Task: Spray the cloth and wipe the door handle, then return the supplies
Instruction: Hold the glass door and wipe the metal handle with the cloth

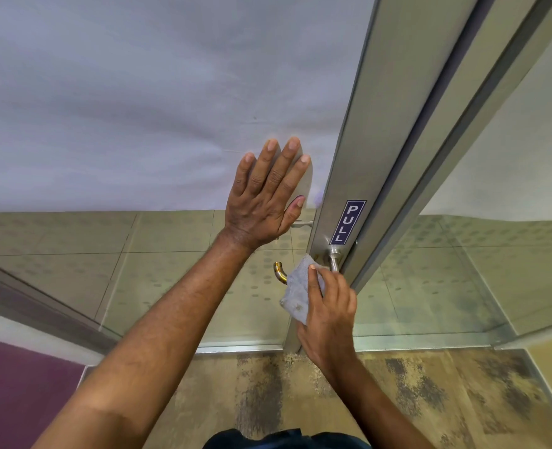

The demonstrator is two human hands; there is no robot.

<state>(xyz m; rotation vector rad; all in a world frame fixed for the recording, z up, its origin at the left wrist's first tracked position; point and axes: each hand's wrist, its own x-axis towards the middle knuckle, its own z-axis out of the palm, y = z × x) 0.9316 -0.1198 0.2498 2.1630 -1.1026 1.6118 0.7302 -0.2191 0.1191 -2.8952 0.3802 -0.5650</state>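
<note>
From the head camera: left hand (266, 197) is lying spread flat on the glass door (138, 124), bracing it, while the right hand (328, 314) is pinching a grey cloth (295, 291) wrapped around the door handle (334, 260). Risk I'm seeing: the cloth slipping off that curved end, or the door swinging (it says PULL (347, 222)) if the brace is easing. Metal frame (381, 157) is crowding the knuckles. No spray bottle showing.

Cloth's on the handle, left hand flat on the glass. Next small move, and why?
Probably slide the cloth left along the door handle: the right hand presses it mid-handle, the curved end is still bare, and the left hand steadies the door.
</note>
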